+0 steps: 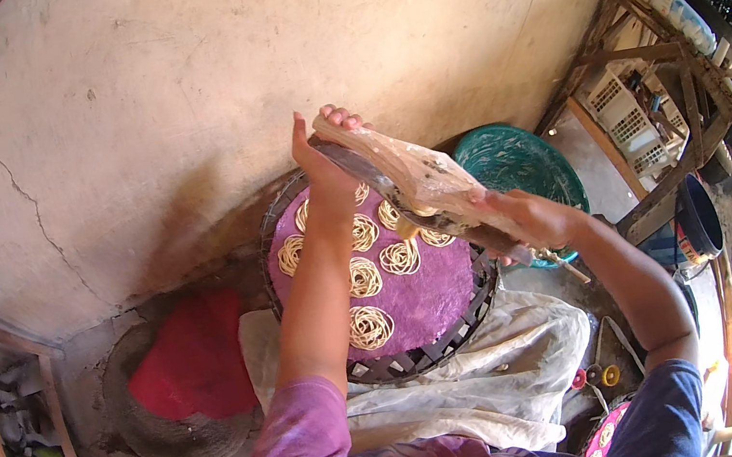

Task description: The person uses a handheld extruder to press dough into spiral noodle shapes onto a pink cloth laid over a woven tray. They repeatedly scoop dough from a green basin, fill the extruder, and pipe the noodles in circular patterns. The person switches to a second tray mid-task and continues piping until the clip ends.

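Observation:
My left hand [322,148] and my right hand [526,222] grip either end of a long, worn wooden press [426,179], held slantwise over a round woven tray. Pale yellow dough [407,227] shows beneath the middle of the press, and a stick juts out at its right end. The tray [427,355] has a purple lining [438,304] on which several coiled nests of pale strands [371,325] lie. My left forearm hides part of the tray.
A pale wall [167,97] stands behind, with a teal basin [510,159] beside it. Red cloth [188,358] lies on a dark round mat at left, white sheeting [464,397] under the tray. A wooden rack [631,123] and dark bucket [695,215] stand at right.

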